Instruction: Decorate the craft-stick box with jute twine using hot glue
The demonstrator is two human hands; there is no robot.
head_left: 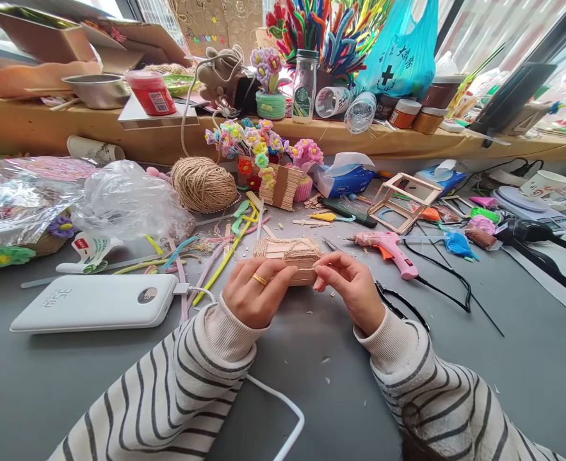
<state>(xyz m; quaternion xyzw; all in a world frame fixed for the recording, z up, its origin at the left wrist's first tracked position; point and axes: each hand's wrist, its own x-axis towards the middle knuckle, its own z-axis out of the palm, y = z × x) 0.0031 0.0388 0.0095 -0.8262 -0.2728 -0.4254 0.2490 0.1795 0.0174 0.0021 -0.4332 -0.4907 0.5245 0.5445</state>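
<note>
A small box of wooden craft sticks [303,276], partly wrapped in jute twine, is held up in front of me. My left hand [253,291], with a gold ring on one finger, is closed on the box's left and front side. At its right end my right hand [353,288] has thumb and forefinger pinched together on the twine [298,256] that runs along the front. The very end of the twine is hidden by these fingertips. Just right of my hands lie a pink glue gun [392,250] and the black handles of a tool [405,306].
A white power bank [95,303] with a cable lies at left. Behind are a ball of twine [203,184], pipe-cleaner flowers [251,144], a blue tissue pack [344,178] and a stick frame [404,202]. Jars and a glass bottle [305,86] line the ledge.
</note>
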